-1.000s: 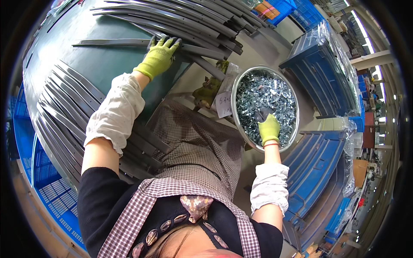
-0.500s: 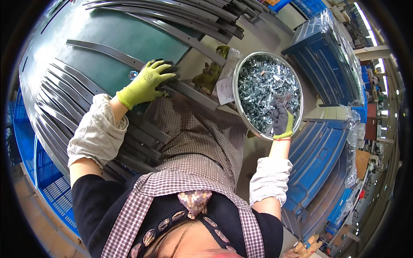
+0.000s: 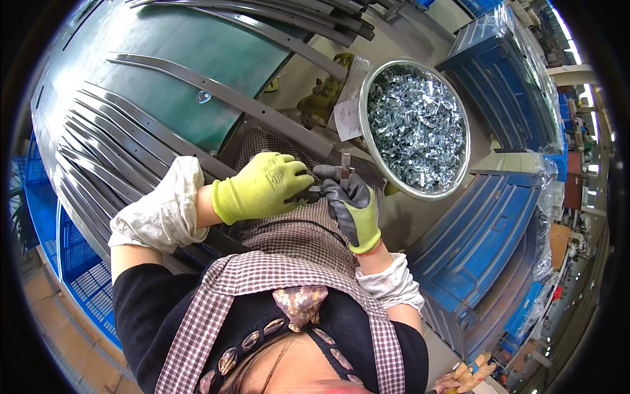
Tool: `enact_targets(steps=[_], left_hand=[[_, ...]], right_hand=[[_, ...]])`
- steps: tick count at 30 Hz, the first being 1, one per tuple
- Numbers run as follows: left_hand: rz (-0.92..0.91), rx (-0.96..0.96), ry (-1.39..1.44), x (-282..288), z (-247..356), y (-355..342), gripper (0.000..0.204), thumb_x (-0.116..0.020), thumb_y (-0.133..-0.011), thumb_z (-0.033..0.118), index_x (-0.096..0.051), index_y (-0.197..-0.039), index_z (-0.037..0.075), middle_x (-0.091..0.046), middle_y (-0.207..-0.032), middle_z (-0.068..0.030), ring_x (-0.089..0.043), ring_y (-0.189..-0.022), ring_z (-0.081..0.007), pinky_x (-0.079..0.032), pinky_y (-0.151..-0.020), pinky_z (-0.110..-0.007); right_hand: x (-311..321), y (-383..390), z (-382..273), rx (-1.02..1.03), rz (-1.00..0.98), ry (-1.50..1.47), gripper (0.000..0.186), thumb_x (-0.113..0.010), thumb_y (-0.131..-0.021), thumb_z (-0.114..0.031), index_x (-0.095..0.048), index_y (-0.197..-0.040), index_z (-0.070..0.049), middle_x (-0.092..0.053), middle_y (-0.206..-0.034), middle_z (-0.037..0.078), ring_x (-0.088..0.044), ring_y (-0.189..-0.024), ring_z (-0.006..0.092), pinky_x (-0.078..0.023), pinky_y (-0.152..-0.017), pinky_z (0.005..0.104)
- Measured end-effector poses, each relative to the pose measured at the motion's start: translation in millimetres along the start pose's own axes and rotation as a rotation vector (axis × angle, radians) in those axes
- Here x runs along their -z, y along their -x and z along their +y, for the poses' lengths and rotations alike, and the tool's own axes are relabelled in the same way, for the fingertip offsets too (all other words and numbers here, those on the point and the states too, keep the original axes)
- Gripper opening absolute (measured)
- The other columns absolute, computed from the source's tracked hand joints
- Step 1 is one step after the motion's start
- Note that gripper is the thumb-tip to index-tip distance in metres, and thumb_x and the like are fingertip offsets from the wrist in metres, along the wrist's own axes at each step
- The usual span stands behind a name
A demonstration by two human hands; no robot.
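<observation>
My left hand (image 3: 268, 186), in a yellow-green glove with dark palm, is closed in front of the checked apron (image 3: 289, 268), its fingers curled over something I cannot make out. Just to its right my right hand (image 3: 349, 207), gloved alike, is closed on small metal clips (image 3: 345, 167) at its fingertips. The hands nearly touch. Above right of them a round metal bowl (image 3: 466, 128) holds a heap of small shiny clips (image 3: 413, 125). Long dark slotted strips (image 3: 121, 144) lie bunched on the green table (image 3: 164, 98), and one single strip (image 3: 216, 88) crosses it diagonally.
More strips (image 3: 282, 23) lie at the table's far side. Blue plastic crates (image 3: 92, 295) stand at the left. Blue panels (image 3: 469, 236) and a wrapped blue container (image 3: 499, 79) stand at the right. A paper with handwriting (image 3: 348, 118) and yellow-green gloves (image 3: 315, 105) are beside the bowl.
My right hand has come out of the bowl down-left with clips. My left hand has left the strips on the table and moved down beside the right hand at the apron.
</observation>
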State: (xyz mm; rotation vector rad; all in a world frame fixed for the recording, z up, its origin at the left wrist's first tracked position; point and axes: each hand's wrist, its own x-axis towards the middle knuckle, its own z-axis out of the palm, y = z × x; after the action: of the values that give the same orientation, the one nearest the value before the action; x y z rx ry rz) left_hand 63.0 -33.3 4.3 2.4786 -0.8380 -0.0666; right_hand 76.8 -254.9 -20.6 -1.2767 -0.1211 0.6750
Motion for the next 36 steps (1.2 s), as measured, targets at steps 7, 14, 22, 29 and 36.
enact_targets(steps=[7,14,22,29,36], left_hand=[[-0.085,0.427,0.615,-8.8,-10.8,-5.8,0.021,-0.068,-0.085,0.013,-0.069,-0.098,-0.003,-0.064,-0.072,-0.0177,-0.056,-0.061,-0.0184,-0.048,-0.062,-0.033],[-0.089,0.346,0.338,-19.0,-21.5,-8.5,0.029,-0.072,-0.079,0.015,-0.071,-0.104,0.002,-0.07,-0.09,-0.0142,-0.065,-0.082,-0.0332,-0.053,-0.078,-0.038],[-0.123,0.118,-0.306,1.8,-91.2,-23.2,0.076,-0.083,-0.064,0.027,-0.055,-0.132,0.008,-0.057,-0.129,-0.0127,-0.055,-0.118,-0.0297,-0.041,-0.105,-0.042],[-0.113,0.08,-0.213,-0.1,-99.6,-20.9,0.063,-0.08,-0.058,0.021,-0.065,-0.117,0.007,-0.065,-0.113,-0.0104,-0.061,-0.104,-0.0283,-0.047,-0.094,-0.041],[-0.082,0.085,-0.185,1.4,-103.3,-20.2,0.061,-0.078,-0.056,0.02,-0.066,-0.114,0.008,-0.066,-0.11,-0.0098,-0.062,-0.102,-0.0283,-0.048,-0.092,-0.041]], right_hand=[[-4.5,-1.9,-5.1,0.609,0.015,0.981,0.067,-0.085,-0.07,-0.029,-0.057,-0.127,-0.008,-0.068,-0.101,0.008,-0.067,-0.084,0.0201,-0.056,-0.069,0.0341],[12.0,-2.9,-0.8,0.471,0.046,1.043,0.051,-0.086,-0.066,-0.018,-0.067,-0.112,-0.006,-0.071,-0.098,0.01,-0.069,-0.081,0.024,-0.055,-0.071,0.0324],[56.8,-46.5,10.9,0.48,0.082,0.933,0.046,-0.084,-0.07,-0.024,-0.07,-0.111,-0.007,-0.071,-0.088,0.012,-0.069,-0.077,0.0266,-0.054,-0.069,0.0338],[86.5,-86.2,27.8,0.077,-0.251,0.416,0.034,-0.074,-0.078,0.0,-0.062,-0.108,0.011,-0.07,-0.098,0.015,-0.071,-0.086,0.0218,-0.057,-0.08,0.0298],[89.3,-107.5,56.1,0.145,-0.152,0.505,0.03,-0.082,-0.075,-0.023,-0.07,-0.087,0.002,-0.07,-0.078,0.006,-0.063,-0.065,0.0157,-0.052,-0.065,0.0266]])
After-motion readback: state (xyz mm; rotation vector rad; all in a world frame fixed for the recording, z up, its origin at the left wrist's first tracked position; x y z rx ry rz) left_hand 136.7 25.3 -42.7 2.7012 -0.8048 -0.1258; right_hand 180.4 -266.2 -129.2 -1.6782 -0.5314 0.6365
